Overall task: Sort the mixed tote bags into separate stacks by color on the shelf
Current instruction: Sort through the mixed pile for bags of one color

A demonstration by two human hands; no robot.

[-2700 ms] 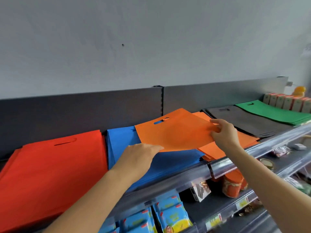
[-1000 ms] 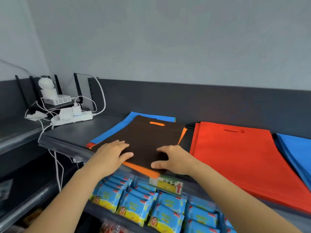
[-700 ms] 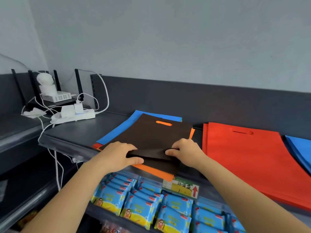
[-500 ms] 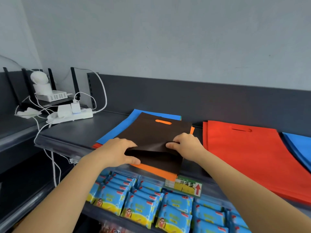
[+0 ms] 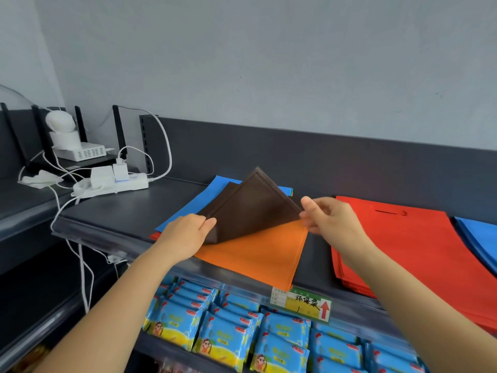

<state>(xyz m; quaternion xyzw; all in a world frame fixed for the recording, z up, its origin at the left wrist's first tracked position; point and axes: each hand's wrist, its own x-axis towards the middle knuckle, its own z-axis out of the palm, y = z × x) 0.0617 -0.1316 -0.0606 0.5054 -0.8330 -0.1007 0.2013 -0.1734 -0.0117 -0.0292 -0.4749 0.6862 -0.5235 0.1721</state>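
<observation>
Brown non-woven fabric fills the space between the two hands: a flat brown tote bag (image 5: 252, 208) is raised off the mixed pile and tilted, one stitched corner pointing up toward twelve o'clock.

The left hand (image 5: 185, 235) reaches in from seven o'clock, forearm stretched over the shelf edge, palm down. It grips the bag's lower corner at nine o'clock. Its thumb (image 5: 208, 223) lies on the raised brown face, with the other fingers curled at the bag's edge and partly hidden behind it.

The right hand (image 5: 333, 222) comes in from five o'clock with the wrist cocked upward. It pinches the bag's edge at three o'clock between the upright thumb (image 5: 309, 204) and the bent fingers beneath it.

Below the lifted bag, a flat orange tote bag (image 5: 258, 251) lies bared on the dark grey metal shelf (image 5: 129, 211), its near corner overhanging the shelf lip. A flat blue tote bag (image 5: 215, 187) shows under the pile toward eleven o'clock.

At the pile's three o'clock, just beside it, sits a stack of red tote bags (image 5: 403, 243), and beyond that a stack of blue tote bags (image 5: 478, 235). A white power strip with plugged cables (image 5: 113, 184) rests on the shelf at ten o'clock, well apart. Blue snack packets (image 5: 228, 332) line the shelf below, at six o'clock.
</observation>
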